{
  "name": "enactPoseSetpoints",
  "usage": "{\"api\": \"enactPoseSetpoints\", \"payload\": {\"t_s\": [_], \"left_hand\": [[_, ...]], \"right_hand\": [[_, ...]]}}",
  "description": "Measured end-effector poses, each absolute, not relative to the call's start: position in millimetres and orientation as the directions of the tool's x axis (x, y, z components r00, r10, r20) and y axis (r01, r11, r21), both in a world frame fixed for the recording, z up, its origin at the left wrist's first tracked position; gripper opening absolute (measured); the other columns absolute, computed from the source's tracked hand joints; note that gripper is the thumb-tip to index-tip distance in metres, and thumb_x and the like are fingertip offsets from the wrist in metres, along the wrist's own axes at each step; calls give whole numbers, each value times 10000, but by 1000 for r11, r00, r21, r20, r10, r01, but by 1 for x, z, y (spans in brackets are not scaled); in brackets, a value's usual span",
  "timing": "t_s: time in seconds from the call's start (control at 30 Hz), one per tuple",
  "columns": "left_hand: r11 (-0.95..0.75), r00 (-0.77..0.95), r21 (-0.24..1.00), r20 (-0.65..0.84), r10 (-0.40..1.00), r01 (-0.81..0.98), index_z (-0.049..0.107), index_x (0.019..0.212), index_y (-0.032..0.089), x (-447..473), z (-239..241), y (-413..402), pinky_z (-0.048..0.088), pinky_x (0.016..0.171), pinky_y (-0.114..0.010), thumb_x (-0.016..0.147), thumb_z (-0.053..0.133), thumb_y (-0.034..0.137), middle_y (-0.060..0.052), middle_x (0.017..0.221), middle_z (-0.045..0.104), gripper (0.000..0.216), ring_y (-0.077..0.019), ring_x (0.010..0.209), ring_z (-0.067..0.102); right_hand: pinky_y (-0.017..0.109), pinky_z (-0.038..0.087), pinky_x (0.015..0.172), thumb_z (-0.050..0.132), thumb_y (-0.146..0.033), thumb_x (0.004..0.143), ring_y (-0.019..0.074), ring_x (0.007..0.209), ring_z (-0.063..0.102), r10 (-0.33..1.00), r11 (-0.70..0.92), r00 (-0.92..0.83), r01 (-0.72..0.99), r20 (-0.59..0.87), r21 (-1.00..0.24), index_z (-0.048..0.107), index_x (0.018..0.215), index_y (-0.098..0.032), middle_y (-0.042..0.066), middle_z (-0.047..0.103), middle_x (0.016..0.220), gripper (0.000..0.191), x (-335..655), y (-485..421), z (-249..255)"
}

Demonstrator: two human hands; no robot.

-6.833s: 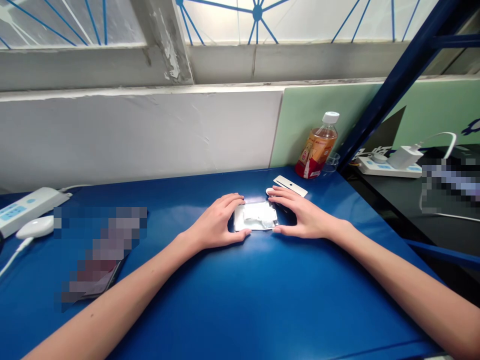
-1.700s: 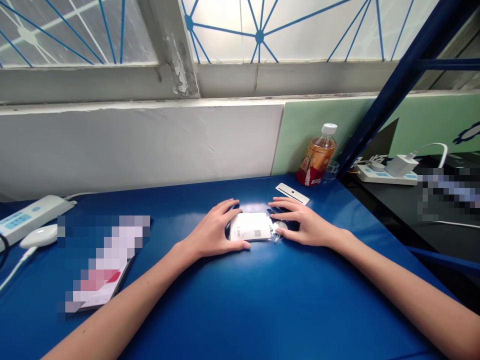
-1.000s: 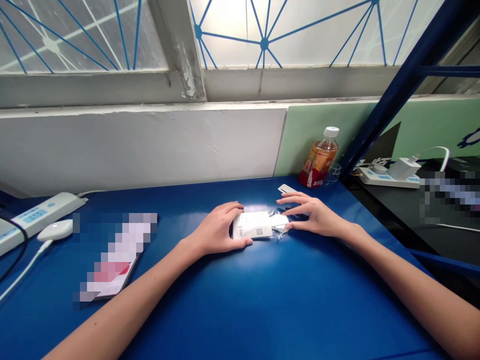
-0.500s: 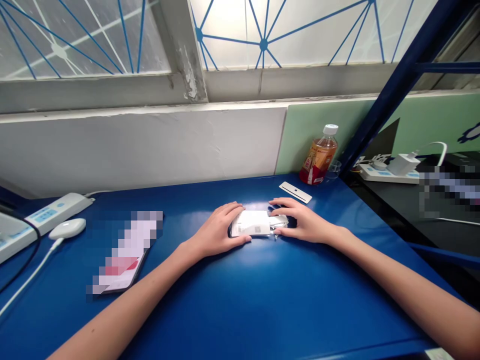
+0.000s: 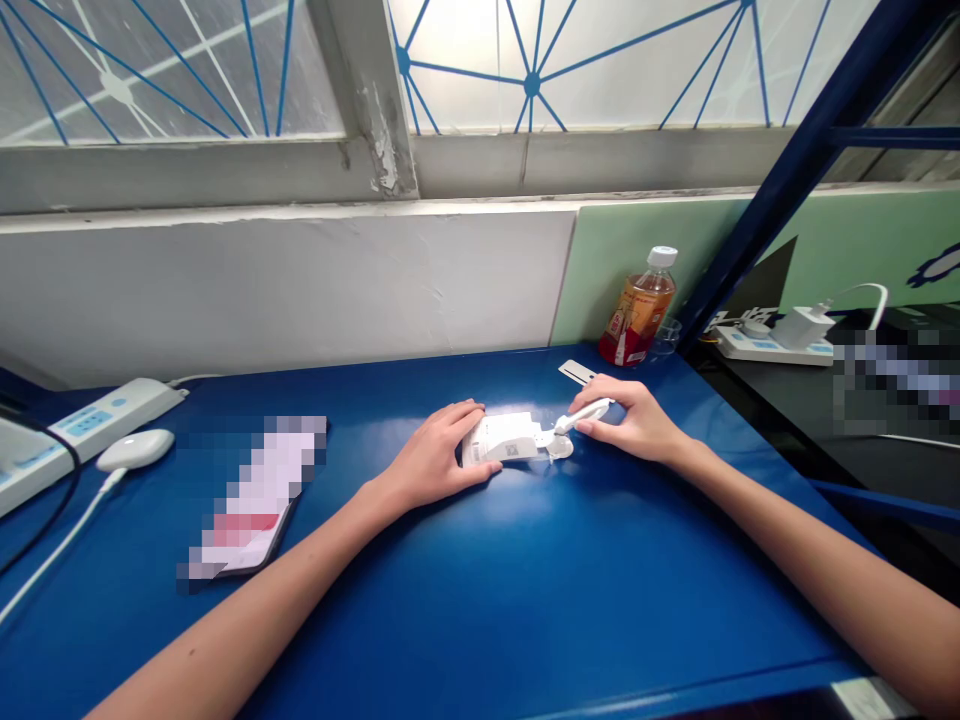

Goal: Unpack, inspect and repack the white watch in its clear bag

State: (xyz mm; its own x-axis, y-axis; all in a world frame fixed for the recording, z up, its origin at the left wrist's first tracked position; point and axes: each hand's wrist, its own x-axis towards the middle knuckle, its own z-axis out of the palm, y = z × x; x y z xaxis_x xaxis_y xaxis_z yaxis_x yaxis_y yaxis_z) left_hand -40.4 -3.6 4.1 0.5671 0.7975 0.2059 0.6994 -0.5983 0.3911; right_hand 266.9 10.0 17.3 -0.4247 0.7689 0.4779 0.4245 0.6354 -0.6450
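A small white packet (image 5: 504, 440) with printed labels lies on the blue table (image 5: 525, 600). My left hand (image 5: 435, 455) rests on the packet's left end, fingers curled round it and holding it down. My right hand (image 5: 626, 420) is to the right of the packet, fingers pinched on a thin white stick-like piece (image 5: 583, 414) that slants down toward a small white round part (image 5: 559, 449) at the packet's right end. Clear plastic wrap shows around that end.
A flat white strip (image 5: 576, 371) lies behind my right hand. A bottle of amber drink (image 5: 636, 308) stands at the back right. A phone (image 5: 244, 515), a white mouse-like device (image 5: 135, 449) with cable and a power strip (image 5: 90, 420) sit at left. Another power strip (image 5: 772, 345) lies beyond the blue post.
My right hand has lifted from the packet's right end and now pinches a thin white piece. The left hand stays on the packet. Earlier the packet was turned over to its printed side.
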Motion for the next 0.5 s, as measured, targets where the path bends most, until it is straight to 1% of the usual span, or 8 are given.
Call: {"api": "enactPoseSetpoints", "payload": {"t_s": [0.07, 0.13, 0.2, 0.27, 0.3, 0.37, 0.43, 0.5], "left_hand": [[-594, 565, 399, 201, 800, 699, 536, 1346, 152, -40, 4, -4, 373, 1104, -483, 806, 662, 561, -167, 1441, 496, 689, -345, 1354, 430], [-588, 562, 407, 197, 803, 698, 541, 1343, 142, -40, 4, -3, 369, 1108, -482, 792, 675, 562, -175, 1442, 492, 705, -349, 1356, 426], [-586, 561, 411, 194, 804, 698, 553, 1331, 138, -40, 4, -3, 370, 1107, -483, 777, 690, 551, -180, 1436, 496, 704, -352, 1353, 429], [-586, 561, 407, 194, 805, 701, 564, 1319, 138, -40, 4, -3, 371, 1105, -490, 772, 695, 545, -184, 1432, 498, 694, -358, 1350, 430], [-586, 561, 405, 192, 805, 702, 565, 1316, 137, -40, 4, -3, 370, 1105, -493, 776, 691, 545, -186, 1433, 496, 689, -361, 1349, 430], [-588, 567, 405, 185, 802, 700, 561, 1316, 137, -40, 5, -3, 370, 1105, -492, 791, 677, 546, -189, 1438, 488, 676, -363, 1350, 428], [-595, 580, 407, 177, 796, 693, 558, 1314, 138, -39, 6, -3, 375, 1103, -485, 808, 663, 541, -191, 1442, 481, 656, -360, 1352, 427], [-605, 591, 400, 174, 788, 689, 554, 1311, 129, -38, 8, -4, 381, 1101, -472, 817, 658, 529, -196, 1442, 478, 644, -352, 1353, 427]], "right_hand": [[346, 502, 670, 696, -416, 819, 197, 678, 613, 828, 553, -368, 404, 424, -729, 737, 772, -208, 46, 704, 751, 217, 260, 8, 14], [358, 515, 694, 695, -449, 817, 199, 706, 620, 865, 494, -311, 382, 394, -781, 751, 767, -218, 46, 693, 780, 242, 253, 8, 11], [391, 523, 814, 701, -463, 812, 234, 891, 650, 877, 471, -273, 327, 395, -819, 761, 793, -227, 68, 703, 967, 244, 248, 8, 9], [418, 498, 919, 684, -468, 831, 267, 1075, 629, 884, 432, -301, 229, 359, -872, 756, 819, -223, 83, 684, 1157, 256, 245, 9, 8], [425, 492, 939, 664, -474, 851, 272, 1112, 623, 888, 388, -329, 159, 322, -908, 747, 824, -215, 88, 683, 1189, 273, 244, 10, 8], [421, 508, 927, 624, -491, 883, 265, 1087, 652, 899, 256, -364, -16, 244, -966, 715, 825, -199, 97, 725, 1110, 311, 241, 10, 11], [393, 550, 859, 631, -501, 879, 247, 993, 697, 925, 117, -335, -201, 180, -973, 674, 820, -194, 83, 757, 946, 315, 236, 11, 18], [308, 586, 661, 711, -467, 823, 203, 795, 728, 954, 16, -280, -309, 107, -951, 647, 847, -198, 48, 754, 832, 277, 231, 12, 31]]}}
